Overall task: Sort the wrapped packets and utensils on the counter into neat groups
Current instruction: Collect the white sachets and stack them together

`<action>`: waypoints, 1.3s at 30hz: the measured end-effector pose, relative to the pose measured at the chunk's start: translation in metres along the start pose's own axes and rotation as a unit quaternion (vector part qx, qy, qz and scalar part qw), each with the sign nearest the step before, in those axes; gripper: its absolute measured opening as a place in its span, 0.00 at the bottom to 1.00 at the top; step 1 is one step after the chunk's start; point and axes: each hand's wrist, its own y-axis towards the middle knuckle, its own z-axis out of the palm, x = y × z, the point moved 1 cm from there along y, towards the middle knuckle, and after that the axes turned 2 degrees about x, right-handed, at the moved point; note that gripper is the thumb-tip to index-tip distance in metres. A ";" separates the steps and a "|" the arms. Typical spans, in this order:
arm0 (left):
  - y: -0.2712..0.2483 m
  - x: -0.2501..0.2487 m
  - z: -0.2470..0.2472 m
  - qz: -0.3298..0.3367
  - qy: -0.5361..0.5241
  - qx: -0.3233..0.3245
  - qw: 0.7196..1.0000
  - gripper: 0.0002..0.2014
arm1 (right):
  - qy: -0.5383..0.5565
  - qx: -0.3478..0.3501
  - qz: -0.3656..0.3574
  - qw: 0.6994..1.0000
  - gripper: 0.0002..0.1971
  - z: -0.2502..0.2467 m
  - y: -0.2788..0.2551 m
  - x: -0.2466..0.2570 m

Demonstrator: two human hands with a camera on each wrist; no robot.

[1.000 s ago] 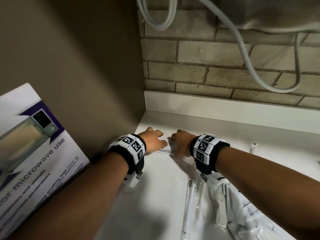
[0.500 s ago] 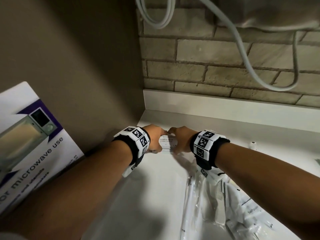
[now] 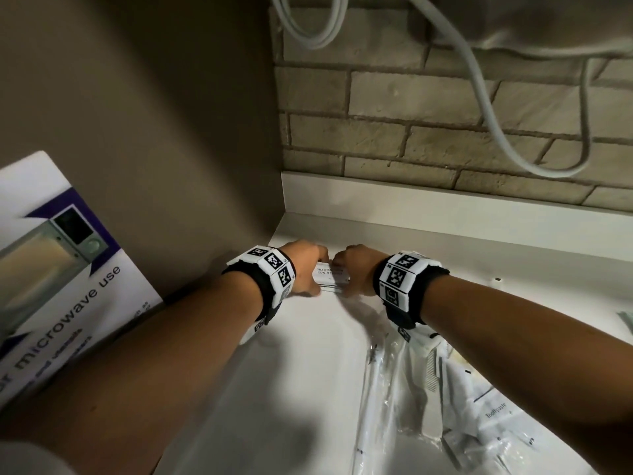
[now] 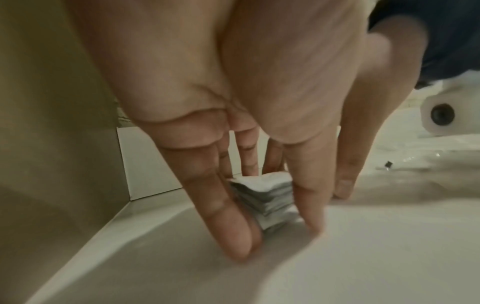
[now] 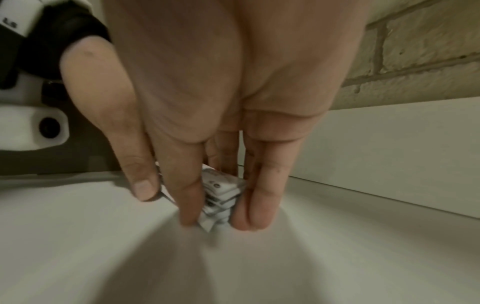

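Both hands, left hand (image 3: 306, 265) & right hand (image 3: 352, 269), squeeze the sachet stack (image 3: 331, 276) at frame centre w/ straight fingers; press evenly so edges align.

1. Corner's tight: the brown side wall (image 3: 164, 138) runs right along the left of the tabletop (image 3: 308, 378), and the white backsplash (image 3: 445, 214) closes off the back.
2. Both hands, left hand (image 3: 305, 265) and right hand (image 3: 356, 269), are bunched round the packet stack (image 3: 330, 274) near that corner, so nothing fits between them.
3. The near-left tabletop is bare, easy way in.
4. On the near right, clear bags (image 3: 479, 406) sprawl under the right arm.
5. A cord (image 3: 486, 108) loops down the brick above.
6. The microwave box (image 3: 51, 269) leans off to the left.
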 end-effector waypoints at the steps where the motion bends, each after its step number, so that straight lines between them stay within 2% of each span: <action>1: 0.000 0.002 -0.001 -0.001 -0.009 0.004 1.000 0.27 | 0.003 -0.001 0.003 1.000 0.20 0.000 0.001 -0.001; 5: 0.002 0.005 -0.005 -0.006 -0.025 0.002 1.000 0.29 | 0.012 0.002 0.008 1.000 0.24 -0.003 0.003 -0.004; 17: 0.004 0.006 -0.002 -0.018 -0.012 -0.013 1.000 0.29 | 0.028 -0.001 0.017 0.999 0.24 0.001 0.004 -0.005; 19: 0.003 0.007 -0.002 -0.015 -0.016 -0.009 1.000 0.29 | 0.037 -0.004 0.013 0.999 0.28 0.001 0.002 -0.007; 22: 0.003 0.008 -0.003 -0.012 -0.022 -0.004 1.000 0.32 | 0.063 -0.017 -0.002 0.998 0.42 -0.003 -0.006 -0.011; 25: 0.002 0.009 -0.004 -0.012 -0.020 -0.010 1.000 0.35 | 0.069 -0.019 0.002 0.997 0.47 -0.004 -0.011 -0.014; 28: 0.003 0.009 -0.002 -0.010 -0.015 -0.010 1.000 0.36 | 0.052 -0.011 0.011 0.999 0.46 0.001 -0.010 -0.014; 32: 0.006 0.007 -0.002 -0.011 -0.001 -0.002 1.000 0.38 | 0.014 0.010 0.022 1.000 0.39 0.003 -0.005 -0.008; 37: 0.007 0.003 -0.005 -0.011 0.026 0.028 0.999 0.26 | -0.018 0.015 0.012 1.000 0.29 0.002 -0.001 -0.006; 39: 0.006 0.002 -0.007 -0.010 0.032 0.032 0.999 0.25 | -0.022 0.012 0.008 1.000 0.26 0.000 0.000 -0.005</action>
